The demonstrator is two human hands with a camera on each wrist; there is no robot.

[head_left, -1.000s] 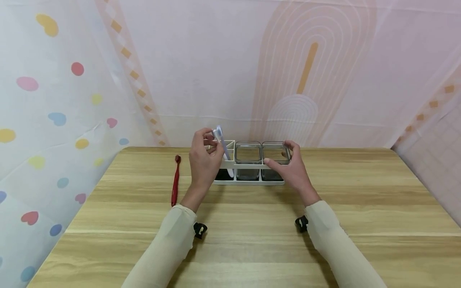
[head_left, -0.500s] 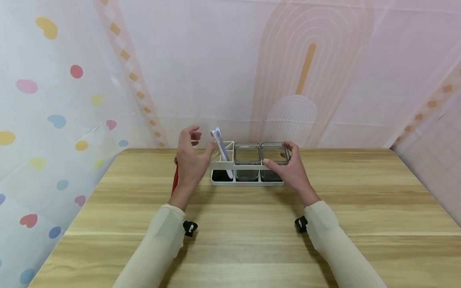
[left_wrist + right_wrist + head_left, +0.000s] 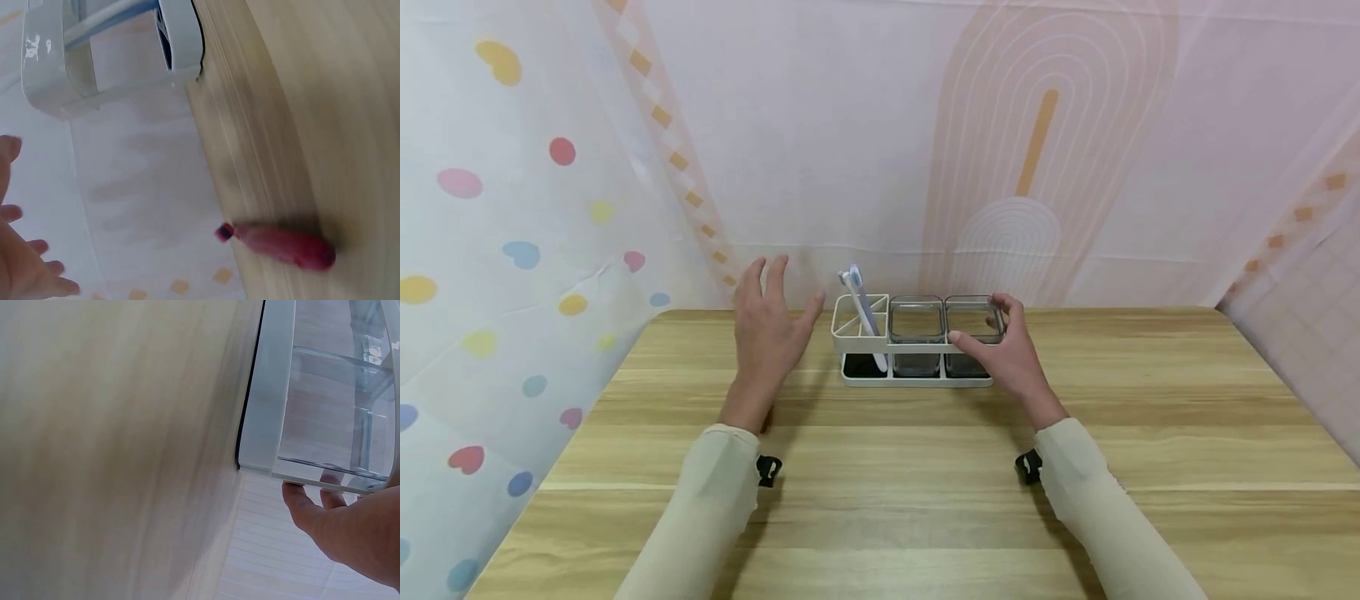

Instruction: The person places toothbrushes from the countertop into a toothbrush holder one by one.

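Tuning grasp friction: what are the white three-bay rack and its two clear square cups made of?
White three-bay rack: looks like painted metal, going by its thin rails and matte white coat; could be plastic. Clear square cups: transparent and glossy with see-through walls, so glass or acrylic; can't tell which.

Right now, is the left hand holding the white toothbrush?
No. In the head view the left hand hangs open beside the rack, apart from the white toothbrush that leans in its left compartment.

Person at wooden desk is wearing close-fitting, cream-coloured long sleeves on both arms, cuffs ending just short of the bare left hand (image 3: 767,333) and right hand (image 3: 1011,358), w/ a small black clip-like device sitting under each forearm nr the cuff.
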